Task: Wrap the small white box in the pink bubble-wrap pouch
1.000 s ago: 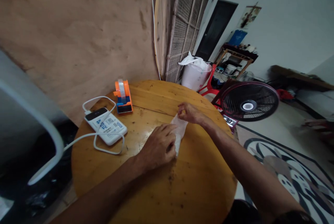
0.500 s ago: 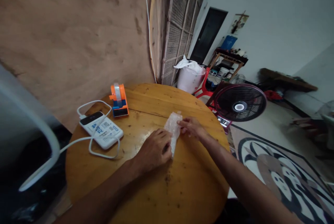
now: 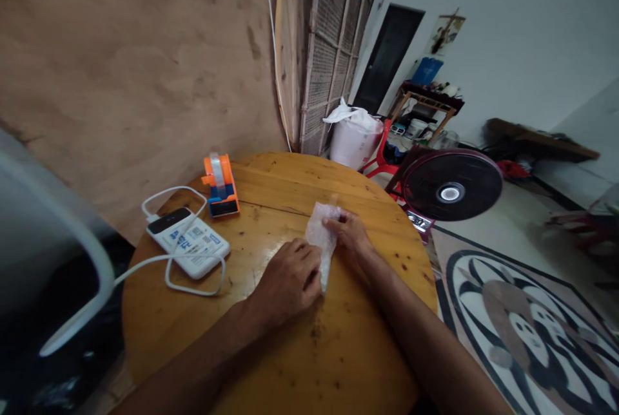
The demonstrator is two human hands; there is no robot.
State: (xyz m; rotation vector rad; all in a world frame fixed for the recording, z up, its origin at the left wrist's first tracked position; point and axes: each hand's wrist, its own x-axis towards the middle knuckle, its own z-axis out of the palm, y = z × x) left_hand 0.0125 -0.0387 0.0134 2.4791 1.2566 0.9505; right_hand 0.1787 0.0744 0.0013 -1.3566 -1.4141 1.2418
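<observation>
A narrow piece of bubble wrap (image 3: 319,225) lies on the round wooden table (image 3: 271,350), running away from me. Whether anything is inside it I cannot tell. My left hand (image 3: 290,276) is curled over its left and near side, the fingers closed on the edge. At the far right corner my right hand (image 3: 351,234) grips it, thumb on top and fingers beneath or behind. A small clear strip, perhaps tape, sticks out past the wrap's far end.
An orange and blue tape dispenser (image 3: 221,184) stands at the table's far left. Nearer lies a white power bank (image 3: 188,242) with a looping white cable. A fan (image 3: 451,186), a red chair (image 3: 384,157) and a white sack (image 3: 355,138) stand beyond the table.
My right hand has closed in on the wrap's far right corner, its thumb now lying over the top. The wrap looks flatter and wider there. My left hand has barely moved.
</observation>
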